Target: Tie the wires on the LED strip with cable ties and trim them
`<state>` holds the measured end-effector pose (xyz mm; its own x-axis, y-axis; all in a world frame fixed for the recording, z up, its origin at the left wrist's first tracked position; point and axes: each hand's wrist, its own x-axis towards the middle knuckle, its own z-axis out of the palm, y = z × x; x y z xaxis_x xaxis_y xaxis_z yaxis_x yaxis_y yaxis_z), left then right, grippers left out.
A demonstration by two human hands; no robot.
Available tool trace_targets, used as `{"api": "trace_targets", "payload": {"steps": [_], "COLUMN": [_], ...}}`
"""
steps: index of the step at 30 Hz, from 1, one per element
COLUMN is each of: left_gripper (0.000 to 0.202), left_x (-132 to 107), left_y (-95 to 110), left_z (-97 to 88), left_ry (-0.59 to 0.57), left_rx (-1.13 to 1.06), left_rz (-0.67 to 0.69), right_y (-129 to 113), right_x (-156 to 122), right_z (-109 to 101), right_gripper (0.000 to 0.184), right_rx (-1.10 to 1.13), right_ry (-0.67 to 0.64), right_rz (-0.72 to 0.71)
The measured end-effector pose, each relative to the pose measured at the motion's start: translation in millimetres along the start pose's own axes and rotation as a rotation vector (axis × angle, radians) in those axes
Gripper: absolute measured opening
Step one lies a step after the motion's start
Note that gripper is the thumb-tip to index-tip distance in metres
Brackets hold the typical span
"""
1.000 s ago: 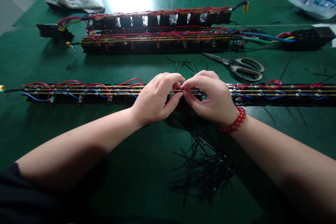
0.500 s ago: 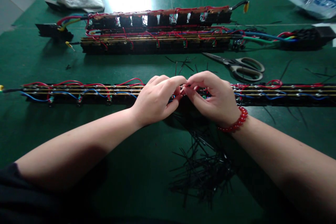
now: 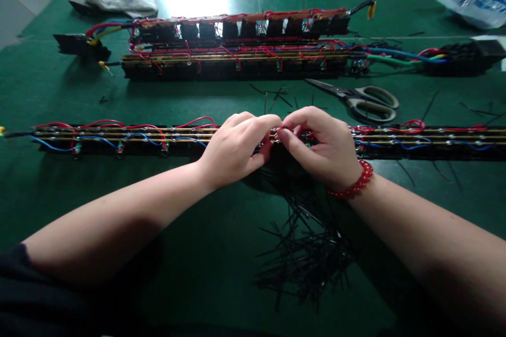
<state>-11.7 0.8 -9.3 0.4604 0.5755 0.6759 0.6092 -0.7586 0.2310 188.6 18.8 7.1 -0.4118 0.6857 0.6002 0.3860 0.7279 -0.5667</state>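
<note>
Left hand and right hand pinch shut, fingertips meeting, on the wiring at mid-length of the near wired strip, hiding that spot. Nearer: loose black cable ties. Farther: scissors, right; 2 stacked wired strips.

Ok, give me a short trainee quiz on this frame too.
1. True or false: the scissors lie beyond the near wired strip, on the side away from the person.
2. The left hand and right hand pinch that strip at: A its left end; B its middle; C its right end.
3. Fill in: the red bracelet sits on the ___ wrist.
Key: 1 true; 2 B; 3 right.
</note>
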Motion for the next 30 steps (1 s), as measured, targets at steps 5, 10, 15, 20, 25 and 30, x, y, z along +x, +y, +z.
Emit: {"api": "trace_targets", "payload": {"steps": [5,10,15,20,25,30], "left_gripper": [0.033,0.03,0.032,0.033,0.031,0.03], "left_x": [0.6,0.3,0.0,0.6,-0.6,-0.6], "left_y": [1.2,1.8,2.1,2.5,2.0,2.0], "left_z": [-0.9,-0.3,-0.5,-0.4,0.8,0.2], "left_ry": [-0.008,-0.015,-0.015,-0.012,-0.005,-0.011], "left_rx": [0.01,0.002,-0.01,-0.008,0.01,0.001], "left_rz": [-0.006,-0.019,-0.025,-0.028,-0.034,-0.031], "right_y": [-1.6,-1.8,-1.4,-1.1,-1.6,-1.7], "right_x": [0.6,0.2,0.2,0.6,0.6,1.0], "right_z": [0.6,0.4,0.7,0.4,0.6,1.3], "right_gripper": [0.007,0.006,0.004,0.007,0.01,0.007], "right_rx": [0.014,0.007,0.014,0.02,0.03,0.031], "right_ry": [0.016,0.022,0.034,0.041,0.042,0.044], "right_rz": [0.028,0.033,0.036,0.04,0.043,0.057]}}
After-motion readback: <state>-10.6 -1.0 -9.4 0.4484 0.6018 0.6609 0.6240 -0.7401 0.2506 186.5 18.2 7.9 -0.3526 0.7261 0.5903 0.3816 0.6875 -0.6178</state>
